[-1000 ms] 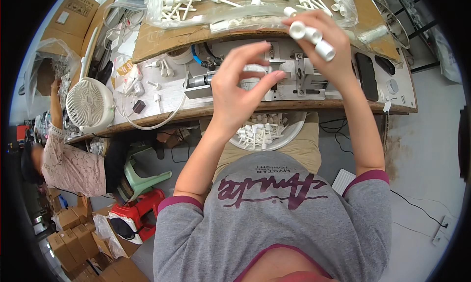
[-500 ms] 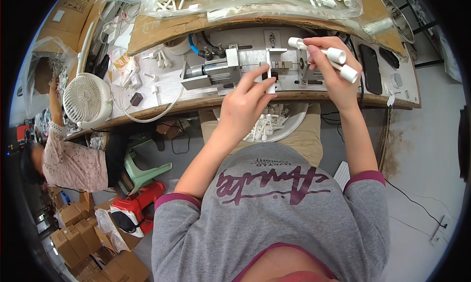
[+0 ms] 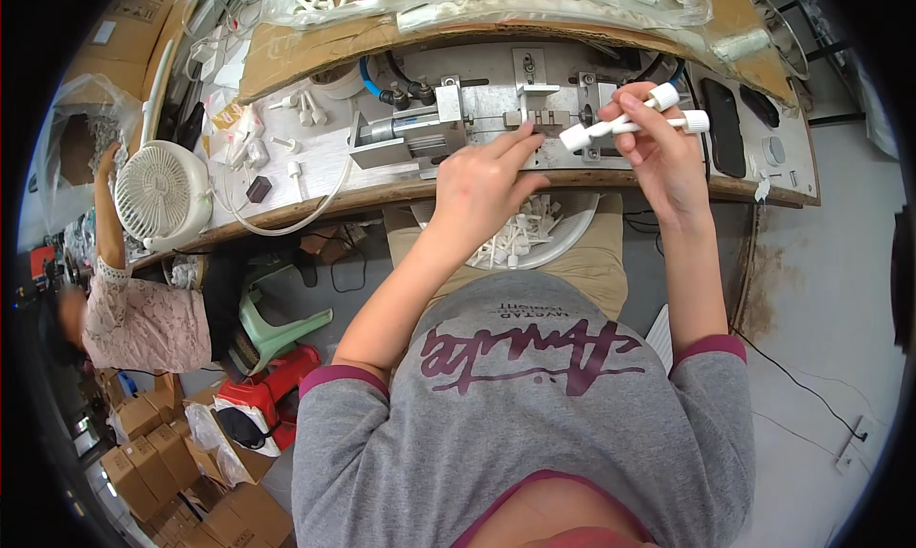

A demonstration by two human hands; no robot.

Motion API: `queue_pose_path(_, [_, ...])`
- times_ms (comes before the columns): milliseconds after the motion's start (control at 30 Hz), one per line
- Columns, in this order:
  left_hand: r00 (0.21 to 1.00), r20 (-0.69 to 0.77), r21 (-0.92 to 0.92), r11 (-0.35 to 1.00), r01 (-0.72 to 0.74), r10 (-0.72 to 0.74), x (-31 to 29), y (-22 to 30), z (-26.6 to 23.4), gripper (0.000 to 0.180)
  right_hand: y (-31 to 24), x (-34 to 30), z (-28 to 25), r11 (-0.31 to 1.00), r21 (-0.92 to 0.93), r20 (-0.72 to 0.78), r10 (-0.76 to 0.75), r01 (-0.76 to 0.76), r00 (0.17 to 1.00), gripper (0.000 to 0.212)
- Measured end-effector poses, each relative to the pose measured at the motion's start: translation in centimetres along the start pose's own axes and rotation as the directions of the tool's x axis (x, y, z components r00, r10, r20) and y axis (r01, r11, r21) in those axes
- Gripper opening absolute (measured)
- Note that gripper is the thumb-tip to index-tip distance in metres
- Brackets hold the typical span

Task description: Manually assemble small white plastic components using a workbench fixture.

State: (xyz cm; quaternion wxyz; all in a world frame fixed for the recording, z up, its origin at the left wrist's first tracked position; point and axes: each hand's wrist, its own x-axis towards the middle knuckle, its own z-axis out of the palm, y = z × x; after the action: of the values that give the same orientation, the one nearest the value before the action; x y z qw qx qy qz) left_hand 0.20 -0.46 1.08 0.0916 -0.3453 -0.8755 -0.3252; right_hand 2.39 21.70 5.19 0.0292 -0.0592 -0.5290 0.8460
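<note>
Head view: right hand [image 3: 670, 162] with fingers pinched round a small bunch of white capped stems [image 3: 575, 139], at least two, probably three; crossing shafts make the count uncertain. Bunch held above the surface [image 3: 322, 147], over the right part of the metal jig [image 3: 496, 100]. Long axes run roughly left to right, somewhat aslant to the surface's front edge; one cap points left, toward the other hand, two point right. Left hand [image 3: 482, 186] loosely spread, index reaching toward the jig's middle, thumb parted and nearer the front edge; nothing seen in the gap, contact with the jig cannot be told. Key relation: held stems lie to the right of the left fingers, slightly apart, left-pointing cap nearest; left hand is nearer the jig's middle. Farther out: bowl [image 3: 580, 232] of similar white pieces below the front edge, at the lap; dark phone [image 3: 722, 133] toward the surface's right edge; cardboard sheet [image 3: 286, 57] along the back, clear bag [image 3: 534, 0] of white parts on it; white fan [image 3: 160, 197] by the left front corner.
</note>
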Motion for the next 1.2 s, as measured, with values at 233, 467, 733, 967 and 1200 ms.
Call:
queue_pose_path(233, [0.992, 0.040, -0.737, 0.667, 0.109, -0.118, -0.3, 2.8, -3.4, 0.038, 0.7, 0.2, 1.1, 0.997, 0.014, 0.058, 0.073, -0.074, 0.996, 0.014])
queue_pose_path(467, [0.995, -0.098, -0.034, 0.999, 0.009, -0.012, -1.4, 1.0, -0.6, 0.027, 0.1, -0.4, 1.1, 0.823, -0.495, -0.027, -0.334, 0.278, 0.942, 0.015])
queue_pose_path(733, [0.995, -0.003, 0.274, 0.957, -0.092, 0.096, 0.2, -0.2, 1.3, 0.028, 0.9, -1.7, 1.4, 0.494, -0.767, 0.092, -0.547, 0.410, 0.832, 0.015])
queue_pose_path(967, [0.996, -0.023, -0.199, 0.977, 0.075, -0.082, 0.2, 0.8, -0.2, 0.030, 2.8, -2.1, 0.4, 0.101, -0.789, 0.413, -0.643, 0.606, 0.645, 0.022])
queue_pose_path(1200, [0.983, -0.105, -0.545, 0.836, 0.068, -0.149, 0.0, 2.9, -1.9, 0.034, 3.7, -1.7, 1.6, -0.041, -0.696, 0.592, -0.598, 0.717, 0.540, 0.033])
